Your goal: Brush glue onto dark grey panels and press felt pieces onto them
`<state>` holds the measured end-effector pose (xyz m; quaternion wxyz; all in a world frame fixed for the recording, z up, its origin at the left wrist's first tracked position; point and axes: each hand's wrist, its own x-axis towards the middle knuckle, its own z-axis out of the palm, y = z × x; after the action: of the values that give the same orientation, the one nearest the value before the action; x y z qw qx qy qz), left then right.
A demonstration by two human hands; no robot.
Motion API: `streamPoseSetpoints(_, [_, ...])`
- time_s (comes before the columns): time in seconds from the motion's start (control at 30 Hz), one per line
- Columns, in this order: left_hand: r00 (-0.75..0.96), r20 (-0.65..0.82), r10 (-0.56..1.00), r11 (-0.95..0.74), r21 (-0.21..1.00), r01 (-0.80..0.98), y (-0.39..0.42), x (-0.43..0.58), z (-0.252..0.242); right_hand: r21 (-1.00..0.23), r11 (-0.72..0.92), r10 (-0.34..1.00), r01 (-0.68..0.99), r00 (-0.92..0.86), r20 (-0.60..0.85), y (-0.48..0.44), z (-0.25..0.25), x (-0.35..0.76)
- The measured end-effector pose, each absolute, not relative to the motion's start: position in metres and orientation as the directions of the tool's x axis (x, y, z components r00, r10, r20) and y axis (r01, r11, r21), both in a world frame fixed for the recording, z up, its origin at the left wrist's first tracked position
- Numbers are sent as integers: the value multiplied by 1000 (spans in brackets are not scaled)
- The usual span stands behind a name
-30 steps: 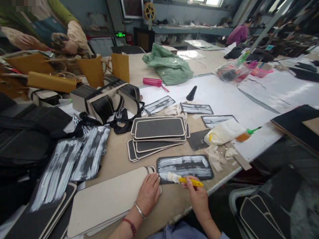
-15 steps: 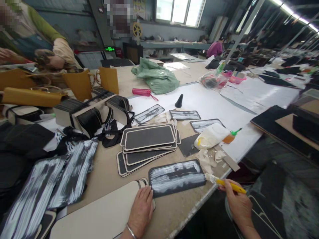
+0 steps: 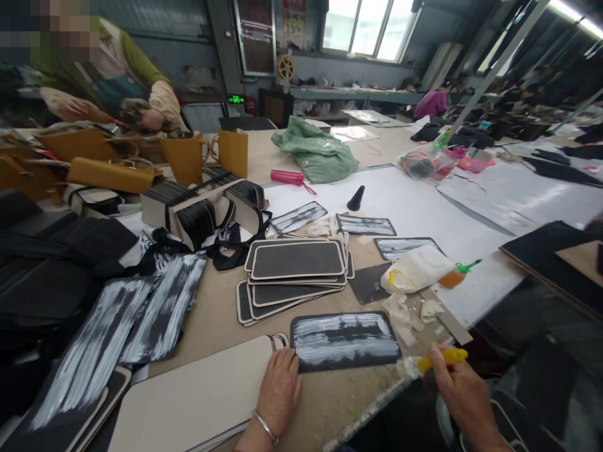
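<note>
My left hand (image 3: 279,390) lies flat, fingers stretched, on the end of a stack of beige boards (image 3: 188,395), its fingertips at the left edge of a black panel (image 3: 345,340) streaked with white glue. My right hand (image 3: 459,390) is closed round a yellow-handled glue brush (image 3: 436,360), whose bristles rest at the table edge just right of that panel. A pile of black panels with beige rims (image 3: 294,270) lies beyond it.
A glue bottle with a green nozzle (image 3: 426,270) lies to the right beside paper scraps. Glue-coated panels (image 3: 127,320) lie at the left. Black strapped bundles (image 3: 202,204), tan bags (image 3: 108,172), a green plastic bag (image 3: 315,147) and a person's arms (image 3: 117,94) are farther back.
My right hand drew the brush off the glued panel to the right, past the table edge, then back to the edge. My left hand stayed on the beige boards.
</note>
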<state>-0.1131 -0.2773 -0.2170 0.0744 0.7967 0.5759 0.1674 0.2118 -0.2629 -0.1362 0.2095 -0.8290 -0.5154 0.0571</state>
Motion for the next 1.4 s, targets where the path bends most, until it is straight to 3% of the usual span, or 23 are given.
streamPoseSetpoints(0.23, [310,196,930,-357,294,887,-273,-111,-218,-300,-285,950,910,227,-216,-250,-189,219])
streamPoseSetpoints(0.43, [337,358,871,-425,205,881,-277,-112,-238,-270,-263,953,926,205,-224,-251,-214,224])
streamPoseSetpoints(0.77, [357,423,833,-448,137,883,-277,-114,-240,-311,-298,943,902,227,-244,-247,-189,214])
streamPoseSetpoints(0.93, [367,477,799,-454,77,888,-278,-116,-247,-411,-98,979,907,13,-205,-246,-139,198])
streamPoseSetpoints(1.07, [389,502,772,-463,26,886,-278,-119,-254,-402,29,979,915,-106,-172,-230,-71,194])
streamPoseSetpoints(1.27, [402,564,721,-475,-20,880,-272,-120,-253,-421,176,984,890,-158,76,-182,18,187])
streamPoseSetpoints(1.4, [310,645,698,-444,51,894,-271,-115,-269,-538,176,982,825,-107,157,-138,44,172])
